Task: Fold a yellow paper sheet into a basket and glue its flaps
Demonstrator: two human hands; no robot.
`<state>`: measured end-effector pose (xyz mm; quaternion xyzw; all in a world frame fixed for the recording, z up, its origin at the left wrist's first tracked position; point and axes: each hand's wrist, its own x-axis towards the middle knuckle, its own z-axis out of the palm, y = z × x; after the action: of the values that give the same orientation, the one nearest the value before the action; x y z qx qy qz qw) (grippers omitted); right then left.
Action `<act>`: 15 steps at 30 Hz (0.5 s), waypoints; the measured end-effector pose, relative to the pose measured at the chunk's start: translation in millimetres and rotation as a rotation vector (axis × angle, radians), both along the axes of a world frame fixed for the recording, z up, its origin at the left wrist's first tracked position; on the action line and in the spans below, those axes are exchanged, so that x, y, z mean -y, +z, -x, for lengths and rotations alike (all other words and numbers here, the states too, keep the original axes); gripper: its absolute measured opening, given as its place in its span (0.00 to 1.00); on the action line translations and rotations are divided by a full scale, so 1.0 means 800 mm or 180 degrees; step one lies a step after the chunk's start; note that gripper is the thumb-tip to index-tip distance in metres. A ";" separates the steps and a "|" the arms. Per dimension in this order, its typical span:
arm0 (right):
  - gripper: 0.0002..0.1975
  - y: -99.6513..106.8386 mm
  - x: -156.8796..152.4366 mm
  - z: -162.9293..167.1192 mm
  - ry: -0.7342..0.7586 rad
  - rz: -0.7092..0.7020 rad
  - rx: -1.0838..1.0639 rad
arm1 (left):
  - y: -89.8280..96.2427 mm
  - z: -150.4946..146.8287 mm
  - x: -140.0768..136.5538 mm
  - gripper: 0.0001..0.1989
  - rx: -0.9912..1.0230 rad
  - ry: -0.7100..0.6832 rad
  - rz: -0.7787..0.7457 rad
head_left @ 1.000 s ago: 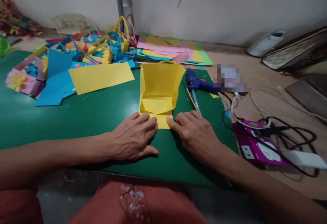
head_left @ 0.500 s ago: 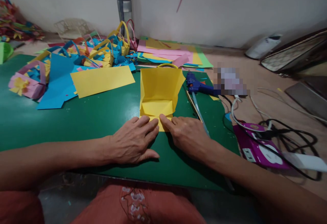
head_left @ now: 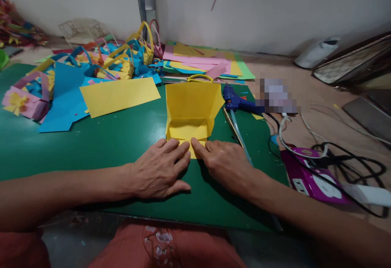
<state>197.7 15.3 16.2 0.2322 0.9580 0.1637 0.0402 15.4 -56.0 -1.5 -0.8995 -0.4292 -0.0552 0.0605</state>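
A folded yellow paper sheet (head_left: 192, 101) lies in front of me, its far panel standing up and its near flap flat on the green table. My left hand (head_left: 163, 166) rests palm down with its fingers stretched, the fingertips pressing the left of the near flap. From the right, my right hand (head_left: 224, 162) presses the fold with an outstretched index finger; its other fingers bend under and its thumb is hidden. Just right of the paper are a blue glue gun (head_left: 241, 100) and a clear glue stick (head_left: 241, 135).
On the left lie a flat yellow strip (head_left: 120, 96), blue paper (head_left: 62, 107) and a pink paper basket (head_left: 29, 97). Several more paper baskets (head_left: 122, 64) and coloured sheets (head_left: 204, 62) sit behind. A purple power strip (head_left: 314, 178) with tangled cords is at the right.
Both hands keep nearly the same place on the flap. The standing panel leans back slightly, and the camera view has shifted a little.
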 end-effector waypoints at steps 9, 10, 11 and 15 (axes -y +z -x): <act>0.14 0.003 -0.013 0.008 0.0503 -0.0686 -0.0449 | -0.001 0.000 -0.001 0.32 0.0019 -0.0067 -0.0045; 0.14 0.004 -0.013 0.011 0.0428 -0.0607 -0.0408 | 0.000 0.000 -0.001 0.32 0.0015 -0.0067 -0.0042; 0.14 0.005 -0.014 0.013 0.0353 -0.0538 -0.0380 | 0.000 0.000 -0.001 0.32 0.0018 -0.0068 -0.0044; 0.14 0.006 -0.013 0.020 0.0278 -0.0446 -0.0344 | 0.001 0.001 -0.001 0.33 0.0042 -0.0068 -0.0018</act>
<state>181.4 26.0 20.7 0.2009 0.9542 0.2191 -0.0350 14.8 -55.4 -0.9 -0.9035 -0.4197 -0.0630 0.0596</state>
